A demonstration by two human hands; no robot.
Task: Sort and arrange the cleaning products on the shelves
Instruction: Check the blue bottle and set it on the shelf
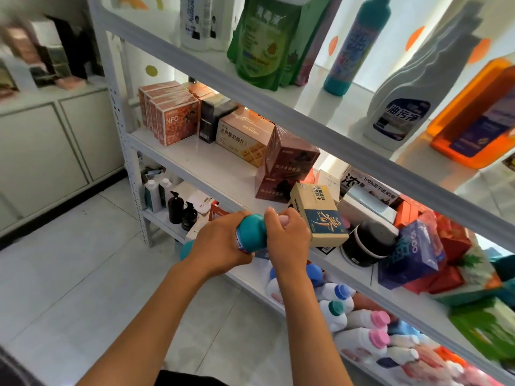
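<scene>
Teal bottle (250,231) (blue-patterned label)

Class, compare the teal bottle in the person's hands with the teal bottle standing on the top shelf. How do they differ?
The held teal bottle lies roughly sideways, gripped by the left hand and right hand; the shelf teal bottle stands upright, untouched. The held one is mostly hidden; the shelf one shows its whole label. Both share the teal colour.

Bright backlit shelves (278,112), blown-out glare, blurred edges, wide-angle distortion
</scene>
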